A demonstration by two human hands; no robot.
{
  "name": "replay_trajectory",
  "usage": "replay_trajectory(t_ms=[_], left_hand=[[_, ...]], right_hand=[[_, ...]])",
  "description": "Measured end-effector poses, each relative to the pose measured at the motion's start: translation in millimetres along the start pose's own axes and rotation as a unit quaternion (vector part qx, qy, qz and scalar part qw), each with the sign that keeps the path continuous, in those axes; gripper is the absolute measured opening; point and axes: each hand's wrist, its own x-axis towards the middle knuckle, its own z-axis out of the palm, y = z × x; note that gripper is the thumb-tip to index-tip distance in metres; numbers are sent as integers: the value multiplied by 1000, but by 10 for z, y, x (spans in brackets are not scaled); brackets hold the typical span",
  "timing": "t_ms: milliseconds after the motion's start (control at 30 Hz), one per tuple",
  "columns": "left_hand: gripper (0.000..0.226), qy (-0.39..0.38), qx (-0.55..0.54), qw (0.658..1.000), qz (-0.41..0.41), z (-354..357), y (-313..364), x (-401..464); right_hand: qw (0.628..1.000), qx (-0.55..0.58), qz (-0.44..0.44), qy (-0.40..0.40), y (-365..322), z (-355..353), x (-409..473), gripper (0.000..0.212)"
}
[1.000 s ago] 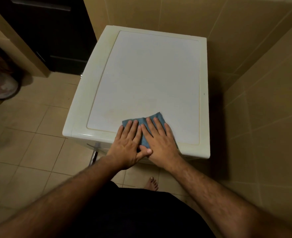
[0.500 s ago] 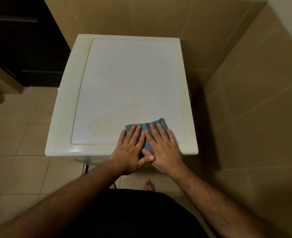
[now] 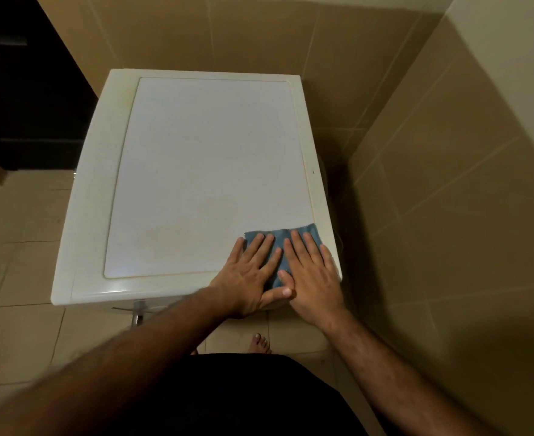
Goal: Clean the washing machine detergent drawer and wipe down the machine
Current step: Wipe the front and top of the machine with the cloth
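Cloth: blue cloth flat under both hands' straight fingers, near-right corner of washing machine top.
Left hand: flat, pressing.
Right hand: flat, pressing.

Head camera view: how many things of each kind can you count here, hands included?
Hands: 2, the left hand and right hand, both pressed flat on the cloth
Blue cloths: 1, the cloth at the near right corner
Washing machines: 1, the washing machine
Bare feet: 1, the foot on the floor tiles
Total: 5
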Motion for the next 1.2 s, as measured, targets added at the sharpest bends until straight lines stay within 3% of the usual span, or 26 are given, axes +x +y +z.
replay_trajectory(t_ms=[200, 400, 567, 733, 833, 1033, 1200], left_hand=[[97, -14, -31, 999, 31, -235, 84, 227], [94, -21, -11, 999, 49, -189, 220, 228], [86, -29, -64, 996, 50, -196, 326, 216], [101, 14, -111, 993, 45, -269, 234, 281], [96, 49, -140, 989, 15, -293, 139, 308], [92, 75, -185, 978, -57, -268, 33, 326], [83, 191, -205, 957, -77, -231, -90, 321]], right_hand=[[998, 7, 59, 17, 137, -85, 154, 69], [997, 30, 67, 27, 209, 5, -100, 66], [996, 35, 75, 18, 343, 18, -106, 66], [994, 35, 101, -24, 339, -124, 288, 77], [995, 16, 100, -27, 283, -167, 508, 72], [996, -19, 79, -33, 128, -187, 684, 89], [998, 7, 45, -33, -88, -162, 629, 81]])
